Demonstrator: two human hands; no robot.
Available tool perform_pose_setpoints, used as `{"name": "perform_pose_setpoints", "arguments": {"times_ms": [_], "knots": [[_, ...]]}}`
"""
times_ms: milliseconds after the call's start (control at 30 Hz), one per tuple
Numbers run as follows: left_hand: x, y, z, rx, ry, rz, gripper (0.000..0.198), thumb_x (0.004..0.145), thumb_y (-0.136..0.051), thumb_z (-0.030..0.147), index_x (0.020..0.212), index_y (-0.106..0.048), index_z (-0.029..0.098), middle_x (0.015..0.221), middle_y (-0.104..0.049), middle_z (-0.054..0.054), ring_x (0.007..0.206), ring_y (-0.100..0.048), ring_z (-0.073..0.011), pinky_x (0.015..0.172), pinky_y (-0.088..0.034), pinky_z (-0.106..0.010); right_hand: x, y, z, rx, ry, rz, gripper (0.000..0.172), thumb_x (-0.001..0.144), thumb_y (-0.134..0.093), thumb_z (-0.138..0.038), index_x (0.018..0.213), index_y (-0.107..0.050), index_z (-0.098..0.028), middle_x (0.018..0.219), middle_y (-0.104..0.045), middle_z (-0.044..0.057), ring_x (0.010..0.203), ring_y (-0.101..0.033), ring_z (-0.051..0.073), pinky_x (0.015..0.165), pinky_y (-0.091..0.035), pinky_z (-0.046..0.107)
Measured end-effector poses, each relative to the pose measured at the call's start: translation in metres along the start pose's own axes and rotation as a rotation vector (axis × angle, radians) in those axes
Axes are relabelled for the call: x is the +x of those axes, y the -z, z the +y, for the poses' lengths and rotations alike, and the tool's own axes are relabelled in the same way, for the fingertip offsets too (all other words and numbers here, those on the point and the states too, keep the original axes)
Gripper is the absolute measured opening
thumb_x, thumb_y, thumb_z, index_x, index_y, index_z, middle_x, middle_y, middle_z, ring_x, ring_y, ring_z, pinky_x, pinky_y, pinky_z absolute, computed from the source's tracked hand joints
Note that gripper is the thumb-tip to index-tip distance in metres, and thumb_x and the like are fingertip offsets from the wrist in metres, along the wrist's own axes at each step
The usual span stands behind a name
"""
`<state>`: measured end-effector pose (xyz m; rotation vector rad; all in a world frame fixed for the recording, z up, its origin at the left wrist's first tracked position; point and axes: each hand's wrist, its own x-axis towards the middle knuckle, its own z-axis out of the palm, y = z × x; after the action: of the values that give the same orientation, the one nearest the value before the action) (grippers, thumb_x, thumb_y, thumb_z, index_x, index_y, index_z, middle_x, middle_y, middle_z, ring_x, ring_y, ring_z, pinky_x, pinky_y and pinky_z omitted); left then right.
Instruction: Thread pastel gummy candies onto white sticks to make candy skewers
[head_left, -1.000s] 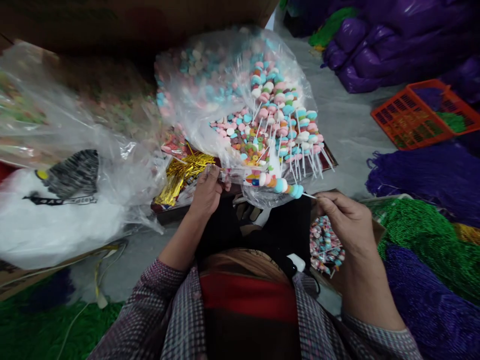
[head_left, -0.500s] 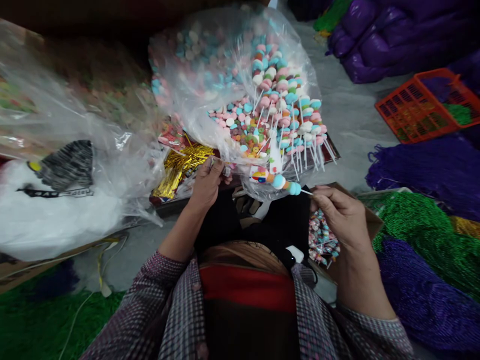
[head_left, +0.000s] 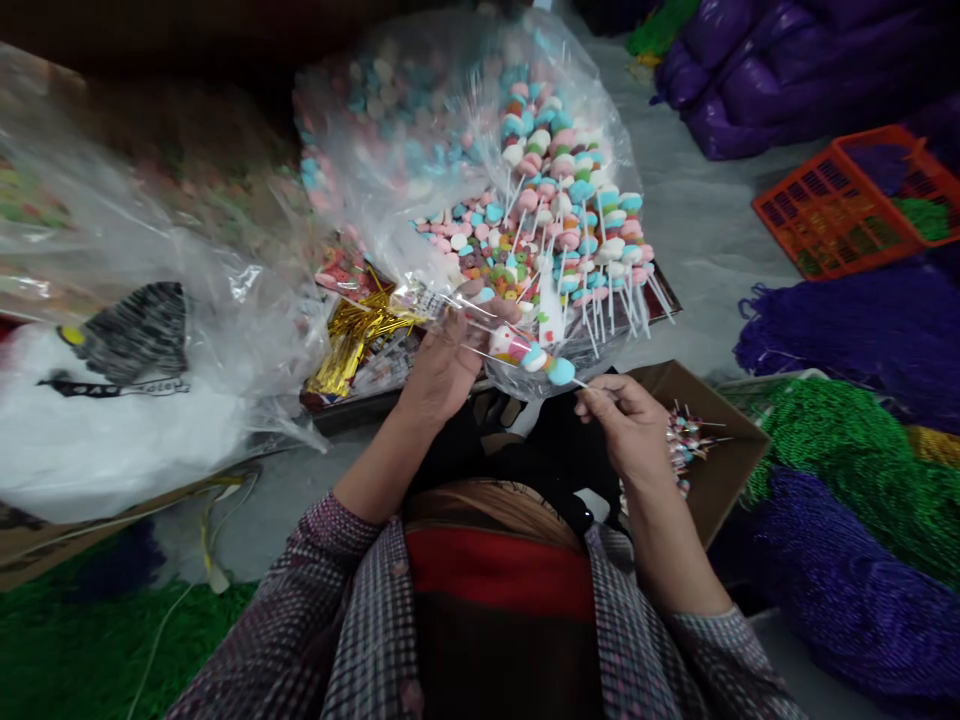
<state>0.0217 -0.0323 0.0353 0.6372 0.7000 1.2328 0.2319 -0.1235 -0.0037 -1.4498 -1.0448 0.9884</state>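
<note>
My right hand (head_left: 619,408) pinches the white stick of a candy skewer (head_left: 534,357), whose blue, white and orange pieces point to the left. Around the skewer's far end is a clear plastic sleeve (head_left: 480,318). My left hand (head_left: 454,360) is at the sleeve's other side, fingers curled round it and partly blurred. Gold twist ties (head_left: 352,345) lie to the left of my left hand. Beyond the hands, many finished candy skewers (head_left: 577,200) rest in a large clear bag beside loose candies (head_left: 480,240).
A cardboard box (head_left: 731,455) with wrapped skewers is at my right. Farther right are an orange basket (head_left: 840,205) and green (head_left: 840,460) and purple strands (head_left: 847,345). A grey knitted glove (head_left: 139,330) lies on a white bag (head_left: 112,440) at left.
My right hand has moved left with the skewer, uncovering more of the cardboard box. My left hand has shifted right, and the clear sleeve now shows around the skewer's end.
</note>
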Motion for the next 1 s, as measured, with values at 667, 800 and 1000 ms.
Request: {"name": "perform_pose_setpoints", "arguments": {"times_ms": [667,800,1000], "knots": [[-0.015,-0.015,-0.01,0.076,-0.049,-0.133,0.042,0.073,-0.087,0.051,0.097,-0.067,0.024,0.089,-0.073,-0.003,0.085,-0.071,-0.0168,0.071,-0.056,-0.026,-0.017,-0.057,0.005,0.499,-0.212,-0.142,0.032,0.079,-0.079,-0.054,0.079,-0.07,-0.023,0.041,-0.034,-0.013,0.041,-0.027,0.007,0.063,-0.051,0.031],[-0.014,-0.013,0.007,0.019,-0.02,-0.15,0.068,0.053,-0.096,0.055,0.106,-0.065,0.026,0.103,-0.074,-0.007,0.114,-0.07,-0.0269,0.082,-0.059,-0.033,-0.015,-0.054,0.006,0.481,-0.177,-0.114,0.034,0.078,-0.079,-0.055,0.08,-0.071,-0.023,0.042,-0.037,-0.012,0.042,-0.03,0.007,0.063,-0.051,0.031],[-0.012,-0.028,0.021,-0.004,-0.094,-0.038,0.025,0.085,-0.076,0.045,0.087,-0.065,0.023,0.086,-0.072,-0.006,0.11,-0.071,-0.0286,0.086,-0.06,-0.04,-0.016,-0.052,0.013,0.327,-0.105,-0.107,0.029,0.081,-0.078,-0.05,0.083,-0.071,-0.022,0.055,-0.057,-0.007,0.05,-0.046,0.009,0.057,-0.042,0.025]]}}
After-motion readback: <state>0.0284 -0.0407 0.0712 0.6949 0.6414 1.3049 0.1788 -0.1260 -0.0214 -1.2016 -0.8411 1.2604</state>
